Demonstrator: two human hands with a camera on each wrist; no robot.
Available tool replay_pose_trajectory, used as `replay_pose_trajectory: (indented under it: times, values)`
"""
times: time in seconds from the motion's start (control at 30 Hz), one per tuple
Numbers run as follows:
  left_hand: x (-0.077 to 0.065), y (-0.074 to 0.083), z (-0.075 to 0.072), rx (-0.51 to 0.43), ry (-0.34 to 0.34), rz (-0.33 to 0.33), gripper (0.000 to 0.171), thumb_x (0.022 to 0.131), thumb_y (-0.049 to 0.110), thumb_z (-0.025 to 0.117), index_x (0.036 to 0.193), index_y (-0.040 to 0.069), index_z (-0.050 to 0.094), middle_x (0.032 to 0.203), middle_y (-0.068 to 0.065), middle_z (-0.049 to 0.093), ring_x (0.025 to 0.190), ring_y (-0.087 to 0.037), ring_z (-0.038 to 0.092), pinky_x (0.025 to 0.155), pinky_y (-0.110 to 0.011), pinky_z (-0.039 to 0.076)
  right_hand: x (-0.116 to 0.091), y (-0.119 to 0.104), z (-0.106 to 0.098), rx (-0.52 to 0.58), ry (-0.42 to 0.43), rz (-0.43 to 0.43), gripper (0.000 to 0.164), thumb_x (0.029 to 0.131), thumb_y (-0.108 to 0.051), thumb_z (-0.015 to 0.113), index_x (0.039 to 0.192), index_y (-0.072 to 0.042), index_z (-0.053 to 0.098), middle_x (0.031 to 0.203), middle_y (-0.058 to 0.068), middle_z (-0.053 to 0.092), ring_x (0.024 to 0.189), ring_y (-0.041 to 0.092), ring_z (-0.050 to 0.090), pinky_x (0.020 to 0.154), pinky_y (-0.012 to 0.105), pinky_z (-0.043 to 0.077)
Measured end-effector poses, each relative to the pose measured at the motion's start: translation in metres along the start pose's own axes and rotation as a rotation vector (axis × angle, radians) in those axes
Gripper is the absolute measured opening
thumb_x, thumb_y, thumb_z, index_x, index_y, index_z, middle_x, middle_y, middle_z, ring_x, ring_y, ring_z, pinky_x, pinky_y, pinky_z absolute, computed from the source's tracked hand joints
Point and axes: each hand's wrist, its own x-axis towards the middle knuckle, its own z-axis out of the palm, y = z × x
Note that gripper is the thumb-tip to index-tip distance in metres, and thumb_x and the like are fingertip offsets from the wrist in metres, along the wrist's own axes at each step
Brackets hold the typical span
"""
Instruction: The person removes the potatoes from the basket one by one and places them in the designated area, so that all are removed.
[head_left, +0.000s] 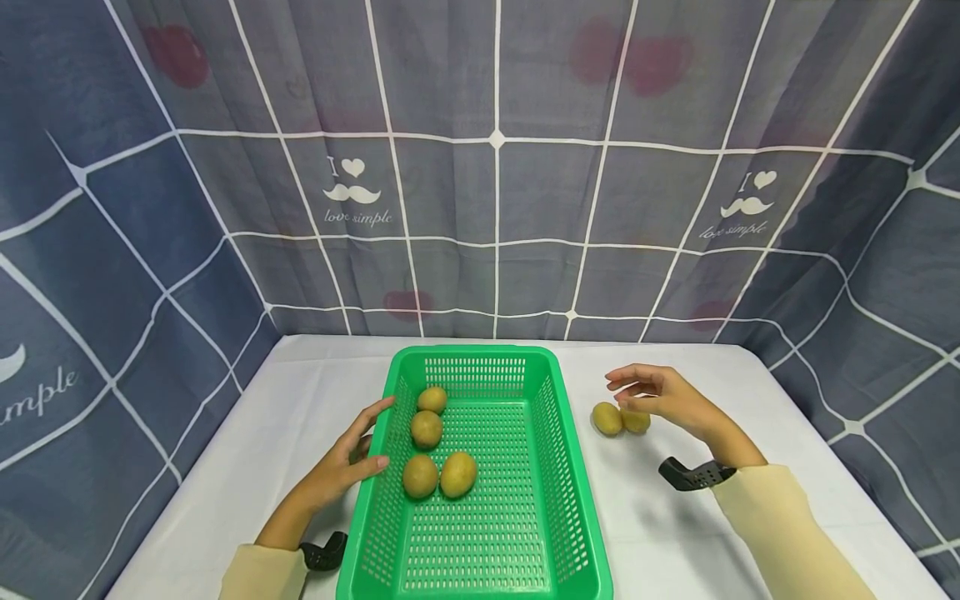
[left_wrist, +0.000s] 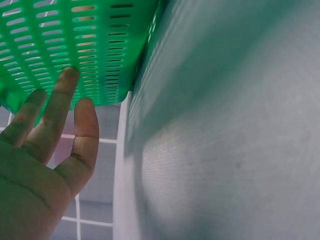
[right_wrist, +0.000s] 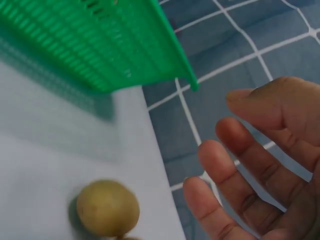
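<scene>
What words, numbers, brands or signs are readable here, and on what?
"I", a white heart, a moustache, "love simple": back curtain, left print.
"I", same signs, "love simple": back curtain, right print.
"mple", start cut off: left curtain.
No readable text on the green basket.

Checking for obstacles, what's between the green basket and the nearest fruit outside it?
Only bare white cloth lies between the basket and that fruit; the head view shows it.
</scene>
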Motion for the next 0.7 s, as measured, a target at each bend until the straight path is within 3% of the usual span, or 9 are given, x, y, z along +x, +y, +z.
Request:
replay_pose_trajectory:
  times: [0.1, 0.23, 0.47, 0.6, 0.7]
  values:
    - [0.0, 0.0, 0.0, 0.0, 0.006, -0.004, 0.079, 0.103, 0.011, 0.06, 0.171, 0.007, 0.02, 0.17, -0.042, 0.014, 0.142, -0.072, 0.034, 0.107, -0.083, 0.033, 0.003, -0.006, 0.004, 0.007, -0.013, -0.008, 0.041, 0.101, -0.001, 0.07, 0.137, 0.015, 0.062, 0.123, 0.005, 0.074, 0.108, 0.011, 0.071, 0.093, 0.023, 0.056]
    - [0.001, -0.001, 0.001, -0.004, 0.008, 0.006, 0.079, 0.103, 0.01, 0.059, 0.171, 0.006, 0.02, 0.17, -0.042, 0.013, 0.143, -0.074, 0.029, 0.107, -0.087, 0.028, 0.007, -0.012, 0.009, 0.026, -0.034, -0.011, 0.041, 0.101, -0.002, 0.07, 0.138, 0.015, 0.062, 0.123, 0.006, 0.074, 0.109, 0.012, 0.072, 0.093, 0.024, 0.057]
    - [0.001, 0.0, 0.001, -0.006, 0.005, 0.014, 0.079, 0.103, 0.008, 0.059, 0.17, 0.005, 0.02, 0.169, -0.043, 0.013, 0.138, -0.071, 0.04, 0.105, -0.083, 0.034, 0.017, -0.023, 0.019, 0.066, -0.061, -0.023, 0.04, 0.101, 0.0, 0.069, 0.137, 0.016, 0.061, 0.122, 0.005, 0.074, 0.108, 0.014, 0.074, 0.093, 0.025, 0.058]
    - [0.0, 0.0, 0.002, -0.001, 0.008, 0.012, 0.078, 0.103, 0.009, 0.059, 0.17, 0.005, 0.02, 0.169, -0.043, 0.013, 0.139, -0.072, 0.038, 0.106, -0.085, 0.031, 0.023, -0.029, 0.024, 0.086, -0.062, -0.028, 0.04, 0.1, 0.001, 0.07, 0.136, 0.017, 0.061, 0.121, 0.004, 0.074, 0.107, 0.015, 0.074, 0.093, 0.026, 0.059]
    - [0.0, 0.0, 0.002, 0.001, 0.01, 0.013, 0.078, 0.103, 0.009, 0.059, 0.17, 0.005, 0.02, 0.169, -0.043, 0.013, 0.14, -0.073, 0.036, 0.106, -0.087, 0.029, 0.028, -0.032, 0.029, 0.103, -0.066, -0.018, 0.041, 0.099, 0.001, 0.071, 0.136, 0.018, 0.061, 0.122, 0.011, 0.073, 0.106, 0.014, 0.074, 0.091, 0.027, 0.06]
